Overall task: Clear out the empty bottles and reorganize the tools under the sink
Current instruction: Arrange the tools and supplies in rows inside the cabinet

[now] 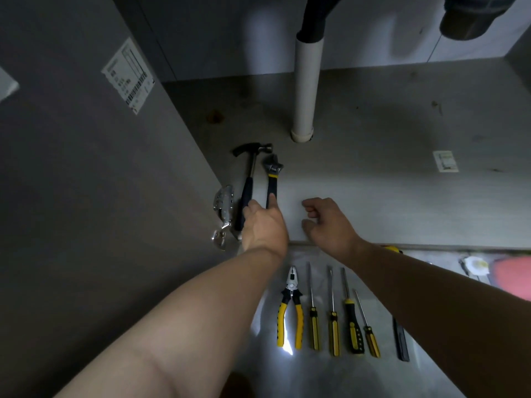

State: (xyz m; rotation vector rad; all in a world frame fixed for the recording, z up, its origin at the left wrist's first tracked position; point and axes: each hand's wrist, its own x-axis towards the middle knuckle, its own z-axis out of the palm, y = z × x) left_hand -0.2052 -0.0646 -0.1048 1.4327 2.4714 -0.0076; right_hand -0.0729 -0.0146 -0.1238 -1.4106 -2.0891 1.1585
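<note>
The fingers (271, 200) of the left hand (264, 225) are extended, index tip touching the handle of the black-and-yellow adjustable wrench (273, 172). It lies on the grey cabinet floor (373, 182) just beside a black-handled steel claw hammer (249, 173). The right hand (330, 224) is loosely curled and holds nothing.

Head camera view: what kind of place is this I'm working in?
Most likely an under-sink cabinet: a white drain pipe rises from the grey cabinet floor, a metal door hinge sits at the left wall, and a hammer and adjustable wrench lie inside.
</note>
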